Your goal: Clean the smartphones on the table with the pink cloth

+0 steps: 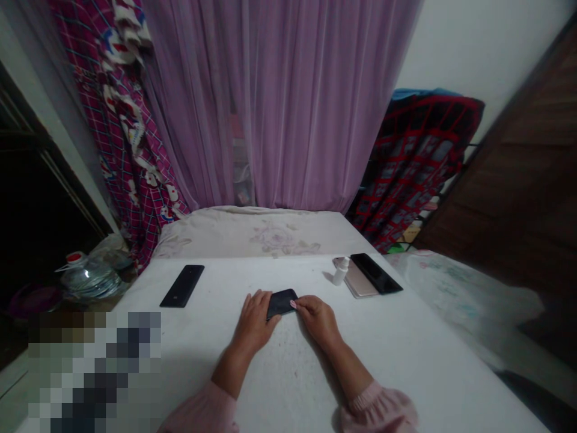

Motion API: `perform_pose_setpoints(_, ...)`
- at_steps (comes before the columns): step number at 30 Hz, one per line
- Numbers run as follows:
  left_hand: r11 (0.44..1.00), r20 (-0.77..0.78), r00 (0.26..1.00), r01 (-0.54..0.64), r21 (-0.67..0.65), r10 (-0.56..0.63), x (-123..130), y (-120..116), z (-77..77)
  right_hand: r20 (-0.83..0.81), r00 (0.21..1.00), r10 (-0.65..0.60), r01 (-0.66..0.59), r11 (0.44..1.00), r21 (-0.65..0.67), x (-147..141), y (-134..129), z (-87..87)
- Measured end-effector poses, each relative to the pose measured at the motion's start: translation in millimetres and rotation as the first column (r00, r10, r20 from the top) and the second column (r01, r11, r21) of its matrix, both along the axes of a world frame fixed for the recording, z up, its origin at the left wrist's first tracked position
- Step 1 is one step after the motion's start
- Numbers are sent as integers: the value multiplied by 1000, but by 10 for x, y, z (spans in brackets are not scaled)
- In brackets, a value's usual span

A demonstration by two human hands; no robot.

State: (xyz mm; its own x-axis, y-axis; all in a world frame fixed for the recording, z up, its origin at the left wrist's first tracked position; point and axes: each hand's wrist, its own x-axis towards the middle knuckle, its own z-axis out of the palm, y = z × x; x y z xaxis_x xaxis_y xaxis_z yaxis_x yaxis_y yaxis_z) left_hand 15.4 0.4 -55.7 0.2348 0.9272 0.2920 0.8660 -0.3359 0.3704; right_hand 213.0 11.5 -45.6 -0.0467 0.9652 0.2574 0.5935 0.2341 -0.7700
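Observation:
A dark smartphone (pixel 281 303) lies sideways on the white tabletop in the middle. My left hand (pixel 257 320) grips its left end, fingers over the far edge and thumb at the near edge. At the phone's right end, my right hand (pixel 318 319) is closed in a pinch. A small pink-and-white piece (pixel 293 304) shows at those fingertips, against the phone's surface; it is too small to name. Part of the phone's left end is hidden by my left hand.
A black phone-shaped panel (pixel 183 286) lies to the left. On the right stand a small white bottle (pixel 341 272), a rose-gold phone-shaped panel (pixel 360 284) and a black one (pixel 376 274). A floral cloth (pixel 225 231) covers the far end; a clear water jug (pixel 90 278) is at far left.

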Motion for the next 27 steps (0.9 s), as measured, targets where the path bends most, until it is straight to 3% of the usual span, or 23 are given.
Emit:
perform_pose_setpoints(11, 1000, 14, 1000, 23, -1, -23, -17, 9, -8, 105, 991, -87, 93, 994, -56, -170, 373, 136)
perform_pose_setpoints(21, 1000, 28, 999, 17, -18, -17, -5, 0, 25, 40, 999, -33, 34, 999, -21, -1, -71, 34)
perform_pose_setpoints(27, 1000, 26, 999, 24, -4, -24, -7, 2, -2, 80, 994, -75, 79, 996, -50, -69, 157, 85)
